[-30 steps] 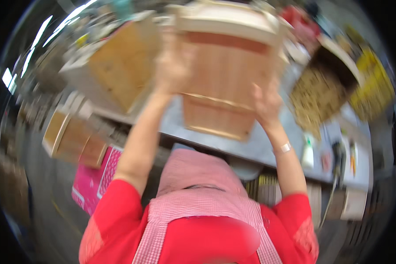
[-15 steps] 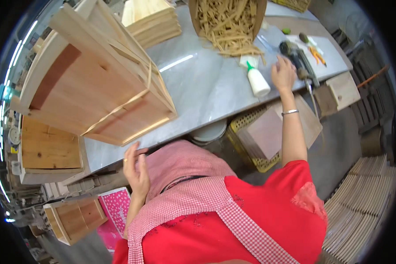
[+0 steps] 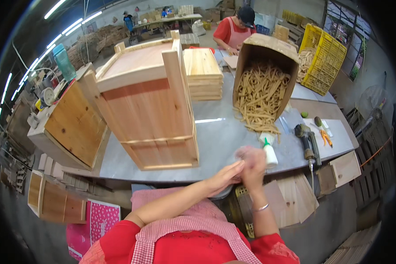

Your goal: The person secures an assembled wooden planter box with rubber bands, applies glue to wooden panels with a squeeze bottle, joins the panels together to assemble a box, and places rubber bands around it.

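My two hands meet in front of the table's near edge. My left hand has its fingers drawn together against my right hand, which is smeared by motion and wears a silver bangle. Whatever lies between them, if anything, is too blurred to make out. Right behind my right hand stands a white squeeze bottle with a green tip. To the left of my hands a tall wooden box stands on the table, a pale band running across its lower part.
A cardboard box spills tan looped strips onto the grey table. A nail gun and orange pliers lie right. Stacked wooden panels stand behind; a yellow crate and a co-worker are farther back.
My right hand has come back from beside the nail gun, and my left hand has left the wooden box's near corner to join it. The view has tilted up, showing the room's far side.
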Tool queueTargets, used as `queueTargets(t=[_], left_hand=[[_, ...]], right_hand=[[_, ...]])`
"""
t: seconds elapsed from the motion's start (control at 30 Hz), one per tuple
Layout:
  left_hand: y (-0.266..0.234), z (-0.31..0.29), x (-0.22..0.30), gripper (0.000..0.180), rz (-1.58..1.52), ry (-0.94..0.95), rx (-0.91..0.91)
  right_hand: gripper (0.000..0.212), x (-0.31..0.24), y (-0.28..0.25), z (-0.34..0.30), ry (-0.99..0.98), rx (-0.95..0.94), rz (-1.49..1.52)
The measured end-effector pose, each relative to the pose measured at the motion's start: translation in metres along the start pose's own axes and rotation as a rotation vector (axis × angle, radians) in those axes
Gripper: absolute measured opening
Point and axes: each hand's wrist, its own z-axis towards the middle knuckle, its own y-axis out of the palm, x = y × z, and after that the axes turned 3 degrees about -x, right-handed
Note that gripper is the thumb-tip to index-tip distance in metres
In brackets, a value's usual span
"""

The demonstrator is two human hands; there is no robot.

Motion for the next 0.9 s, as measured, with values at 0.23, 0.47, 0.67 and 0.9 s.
queueTargets(t=[0.23,0.47,0.67,0.9], left_hand=[[0.006,-0.109,0.091,0.054,1.285,0.719,0.203],[-0.026,-0.218,0.244,0.028,2.022,1.295,1.27],[-0.094,-0.225,0.297,0.018,1.556,1.686,0.477],[-0.071,-0.224,0.299,0.027,1.881,1.133,1.051]], right_hand=[[0.026,0.186,-0.089,0.031,0.191,0.394,-0.556],[0.032,0.063,-0.044,0.098,-0.151,0.103,-0.258],[0.031,-0.158,0.04,0.217,-0.831,0.197,0.198],[0.021,-0.154,0.06,0.241,-0.767,0.083,0.349]])
